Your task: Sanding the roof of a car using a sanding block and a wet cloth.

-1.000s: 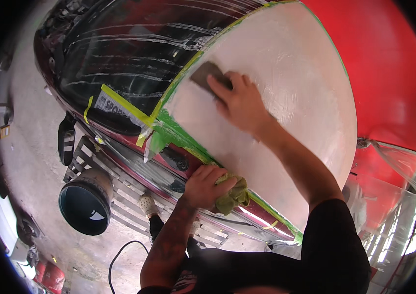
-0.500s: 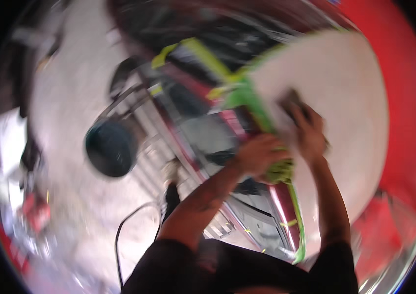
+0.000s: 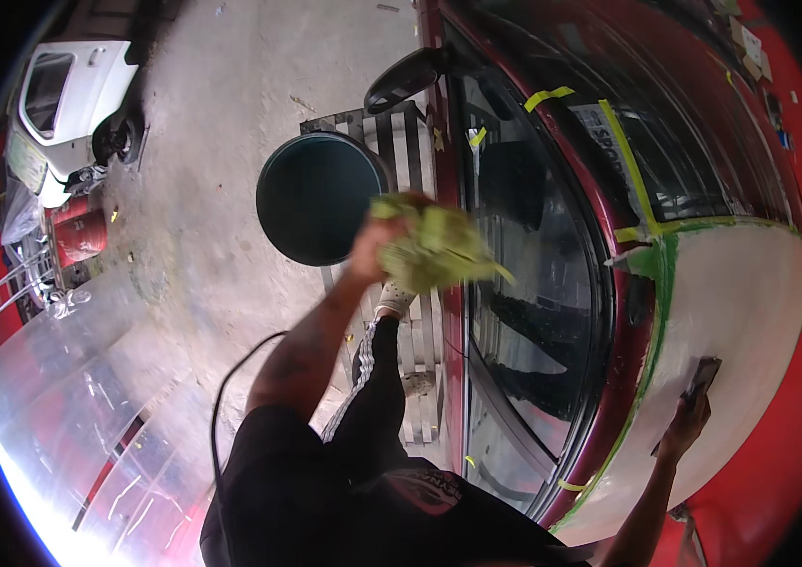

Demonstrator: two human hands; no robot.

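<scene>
My left hand is closed around a crumpled yellow-green cloth, which is smeared by motion. It hangs beside the right side of a dark round bucket, between the bucket and the dark red car. Over on the right, my right hand grips a dark, flat sanding block. The block rests on the pale, matte car roof, which has green masking tape along its edge.
Close on the right stand the car's side window and door mirror. Below me is a slatted platform with my shoe on it. A black hose runs down at left. Farther left are a white car door and a red container.
My left hand has carried the cloth left, from the taped roof edge to beside the bucket. My right hand, still holding the block, has shifted nearer on the roof. The view has turned.
</scene>
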